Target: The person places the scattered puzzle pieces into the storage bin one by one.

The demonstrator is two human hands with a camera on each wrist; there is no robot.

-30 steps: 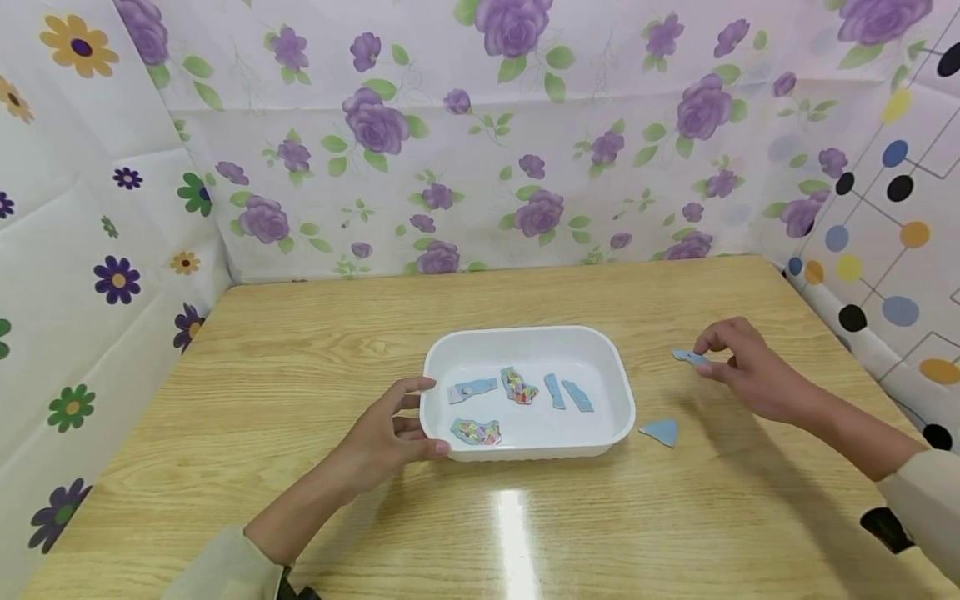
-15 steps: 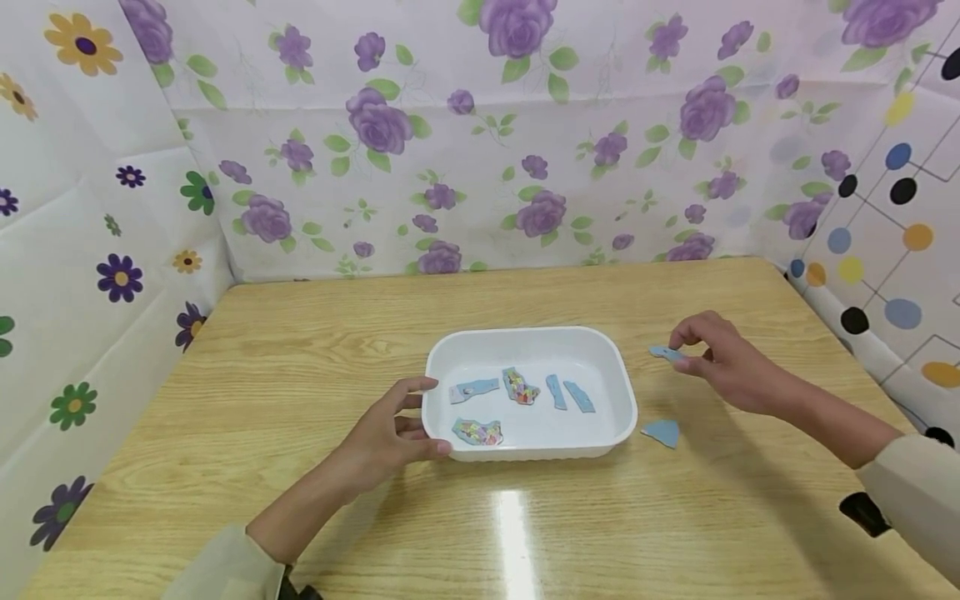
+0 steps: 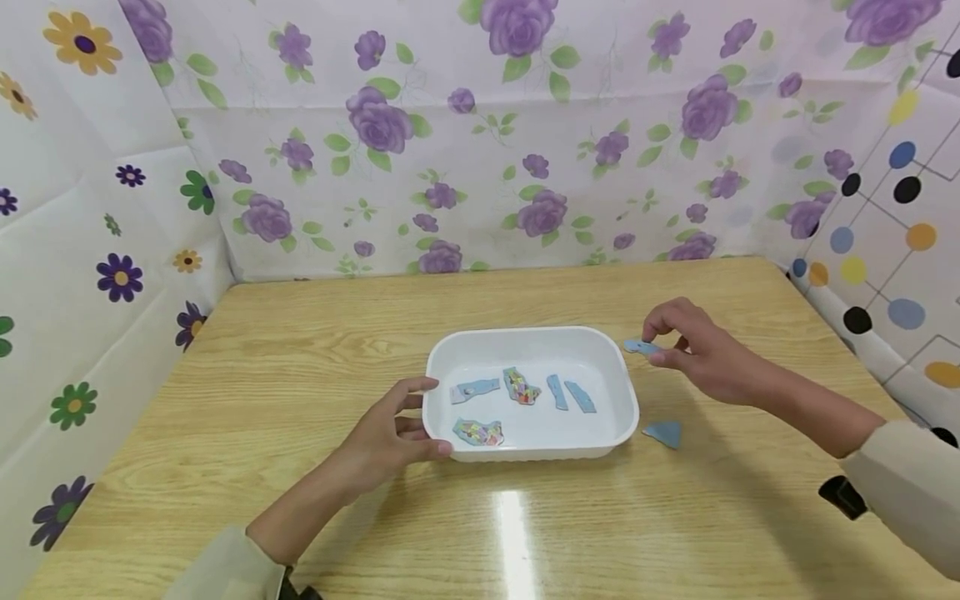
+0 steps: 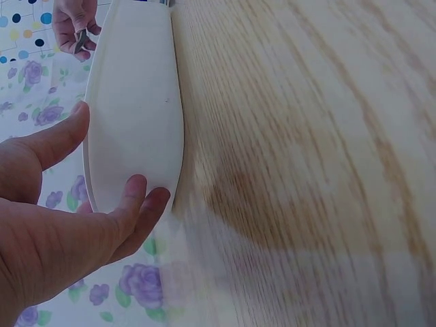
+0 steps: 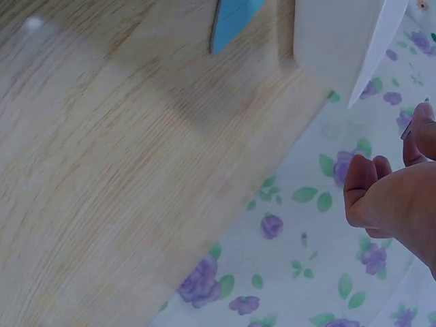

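In the head view, a white plastic tray (image 3: 525, 452) sits mid-table with several light-blue and map-printed puzzle pieces lying flat inside, such as a colourful piece (image 3: 478, 432) near its front left. My left hand (image 3: 382, 437) grips the tray's left end, thumb at the front rim and fingers along the outer wall, as the left wrist view also shows. Beyond the tray's right rim, my right hand (image 3: 701, 350) pinches a small light-blue puzzle piece (image 3: 637, 347) between thumb and index finger, held above the table. A blue triangular piece (image 3: 663, 433) lies on the table right of the tray.
The wooden table (image 3: 315, 358) carries all of this. Flower-printed sheeting (image 3: 480, 200) hangs behind it, with more patterned sheets on the left and right sides. A dark strap (image 3: 843, 497) shows beneath the right sleeve.
My right hand has moved left with the pinched puzzle piece, from well right of the tray to its right rim. The left hand and tray have stayed in place.
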